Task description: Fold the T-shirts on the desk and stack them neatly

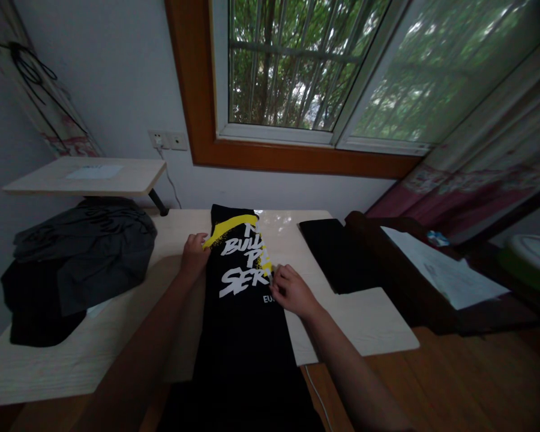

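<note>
A black T-shirt [238,312] with white lettering and a yellow stripe lies in a long narrow fold on the pale table. Its printed part is toward the window, and its near end runs over the front edge, where the dark cloth blends together. My left hand [195,258] is closed at the shirt's left edge, beside the yellow stripe. On the opposite side, my right hand [292,290] pinches the right edge near the lettering, its fingers curled. The fold cuts off part of the print.
A heap of dark grey and black clothes [94,240] lies at left under a small raised shelf [85,174]. Black folded cloth [337,255] rests on the table [364,324] at right. Beyond it is dark furniture with a paper sheet [445,270]. A white cable [317,390] hangs below the table edge.
</note>
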`<state>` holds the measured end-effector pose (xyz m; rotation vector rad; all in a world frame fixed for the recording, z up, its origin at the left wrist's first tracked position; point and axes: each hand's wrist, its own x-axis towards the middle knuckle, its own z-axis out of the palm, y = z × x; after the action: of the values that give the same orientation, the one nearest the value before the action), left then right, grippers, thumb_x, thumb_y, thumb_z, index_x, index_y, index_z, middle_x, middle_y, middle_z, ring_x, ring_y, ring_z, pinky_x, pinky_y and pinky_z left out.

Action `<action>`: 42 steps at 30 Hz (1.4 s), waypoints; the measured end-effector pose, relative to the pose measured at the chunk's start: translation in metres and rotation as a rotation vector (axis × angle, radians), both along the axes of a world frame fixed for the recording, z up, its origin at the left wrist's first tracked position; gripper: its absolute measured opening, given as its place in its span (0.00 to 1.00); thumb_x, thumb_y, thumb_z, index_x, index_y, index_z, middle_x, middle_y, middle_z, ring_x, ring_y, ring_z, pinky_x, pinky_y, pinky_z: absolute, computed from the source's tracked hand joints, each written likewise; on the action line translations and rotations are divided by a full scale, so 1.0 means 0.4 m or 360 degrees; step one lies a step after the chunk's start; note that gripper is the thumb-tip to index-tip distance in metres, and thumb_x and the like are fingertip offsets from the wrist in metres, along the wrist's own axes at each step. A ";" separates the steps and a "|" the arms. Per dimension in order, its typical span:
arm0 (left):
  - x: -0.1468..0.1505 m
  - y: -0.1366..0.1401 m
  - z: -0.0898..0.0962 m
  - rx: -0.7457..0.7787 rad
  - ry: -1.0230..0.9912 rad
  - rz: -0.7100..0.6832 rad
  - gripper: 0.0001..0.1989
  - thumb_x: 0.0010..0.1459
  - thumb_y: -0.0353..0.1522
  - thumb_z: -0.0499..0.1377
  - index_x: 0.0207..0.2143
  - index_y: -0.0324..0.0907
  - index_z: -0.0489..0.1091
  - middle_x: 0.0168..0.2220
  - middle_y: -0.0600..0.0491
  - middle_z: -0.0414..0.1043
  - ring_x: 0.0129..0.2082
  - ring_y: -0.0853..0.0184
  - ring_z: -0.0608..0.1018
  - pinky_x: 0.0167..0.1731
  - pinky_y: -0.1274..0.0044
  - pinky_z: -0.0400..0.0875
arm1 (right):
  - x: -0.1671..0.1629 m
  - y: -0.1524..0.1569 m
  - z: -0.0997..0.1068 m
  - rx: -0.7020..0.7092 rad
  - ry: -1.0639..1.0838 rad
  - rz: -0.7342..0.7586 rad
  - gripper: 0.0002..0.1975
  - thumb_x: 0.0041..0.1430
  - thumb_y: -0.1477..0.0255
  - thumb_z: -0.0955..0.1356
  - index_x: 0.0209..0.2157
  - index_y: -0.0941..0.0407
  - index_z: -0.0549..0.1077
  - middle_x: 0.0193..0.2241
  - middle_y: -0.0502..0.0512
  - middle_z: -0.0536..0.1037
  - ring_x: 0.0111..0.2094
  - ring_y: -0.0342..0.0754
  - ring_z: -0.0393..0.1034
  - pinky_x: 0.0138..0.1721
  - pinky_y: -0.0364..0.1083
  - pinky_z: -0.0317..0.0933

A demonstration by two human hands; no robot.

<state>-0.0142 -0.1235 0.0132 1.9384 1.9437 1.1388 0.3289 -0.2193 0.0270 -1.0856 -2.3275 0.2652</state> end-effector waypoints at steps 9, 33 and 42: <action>0.084 -0.039 0.028 0.0276 0.0724 -0.0372 0.23 0.64 0.29 0.52 0.60 0.44 0.71 0.62 0.44 0.69 0.66 0.53 0.65 0.67 0.56 0.56 | -0.005 -0.005 0.012 0.0015 -0.0059 0.0015 0.06 0.61 0.75 0.67 0.29 0.54 0.69 0.34 0.56 0.69 0.40 0.52 0.63 0.41 0.51 0.60; 0.101 -0.001 -0.023 -0.0028 0.0890 -0.0278 0.29 0.71 0.44 0.45 0.69 0.44 0.59 0.72 0.45 0.53 0.73 0.52 0.53 0.68 0.46 0.45 | -0.199 0.137 0.043 0.0099 -0.0181 -0.0214 0.15 0.70 0.73 0.62 0.52 0.56 0.76 0.52 0.61 0.77 0.55 0.54 0.68 0.59 0.52 0.62; 0.081 0.007 -0.023 -0.0034 0.0808 -0.0291 0.25 0.72 0.37 0.43 0.67 0.47 0.63 0.71 0.48 0.58 0.72 0.56 0.57 0.68 0.50 0.50 | -0.292 0.273 -0.031 -0.0064 -0.0437 -0.0310 0.31 0.74 0.58 0.58 0.70 0.61 0.59 0.72 0.62 0.54 0.73 0.56 0.46 0.72 0.59 0.42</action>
<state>0.0184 -0.1207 0.0041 2.5159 1.9175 0.6145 0.2121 -0.1102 0.0148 -1.4360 -2.4366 0.0938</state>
